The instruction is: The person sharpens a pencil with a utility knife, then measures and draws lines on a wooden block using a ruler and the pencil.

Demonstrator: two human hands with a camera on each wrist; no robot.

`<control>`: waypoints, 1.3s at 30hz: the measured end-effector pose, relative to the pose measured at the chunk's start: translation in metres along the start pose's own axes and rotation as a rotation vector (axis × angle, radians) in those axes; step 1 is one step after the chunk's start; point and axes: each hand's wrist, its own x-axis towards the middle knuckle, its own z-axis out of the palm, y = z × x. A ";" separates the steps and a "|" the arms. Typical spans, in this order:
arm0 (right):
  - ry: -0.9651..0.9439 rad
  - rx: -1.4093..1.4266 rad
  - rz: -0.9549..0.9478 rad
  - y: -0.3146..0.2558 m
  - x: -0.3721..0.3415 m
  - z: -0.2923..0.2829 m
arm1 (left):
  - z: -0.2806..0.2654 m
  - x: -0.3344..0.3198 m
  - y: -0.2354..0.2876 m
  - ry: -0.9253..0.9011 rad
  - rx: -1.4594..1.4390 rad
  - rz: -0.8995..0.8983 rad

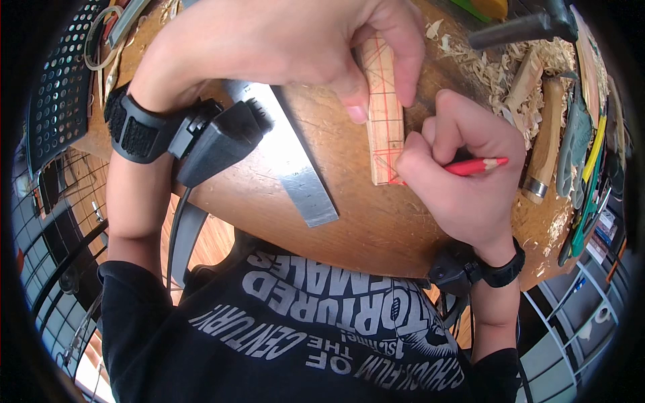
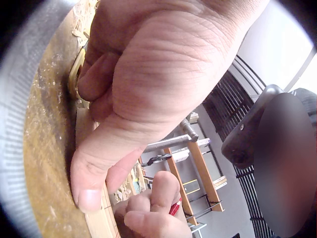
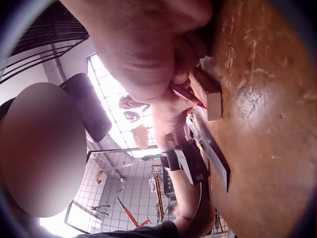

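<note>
My left hand (image 1: 289, 47) grips a pale wooden block (image 1: 386, 127) between thumb and fingers, its far part hidden under the hand. Red and dark pencil lines cross the block's upper face. In my right hand (image 1: 470, 161) a red pencil (image 1: 467, 167) is pinched, its bare wood end pointing away to the right. The right wrist view shows the pencil's red point right at the end of the block (image 3: 214, 104). Left of the block, a steel ruler (image 1: 302, 188) lies flat on the wooden tabletop (image 1: 349, 208), partly covered by the left wrist camera.
Wood shavings (image 1: 470, 64) are scattered at the back right. A chisel with a wooden handle (image 1: 547, 127) and several other tools lie along the right side. A dark metal bar tool (image 1: 524, 30) stands at the back. A perforated black panel (image 1: 60, 80) is at far left.
</note>
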 end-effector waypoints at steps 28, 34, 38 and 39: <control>0.131 -0.040 0.018 0.002 0.002 0.001 | 0.000 -0.002 -0.004 0.051 -0.005 0.099; 0.138 -0.036 0.016 0.002 0.002 0.002 | -0.003 0.001 -0.012 0.016 -0.139 0.088; 0.141 -0.059 0.002 0.003 0.003 0.001 | -0.002 0.001 -0.010 0.016 -0.129 0.096; 0.141 -0.059 0.002 0.003 0.003 0.001 | 0.000 0.000 -0.005 0.027 -0.080 0.067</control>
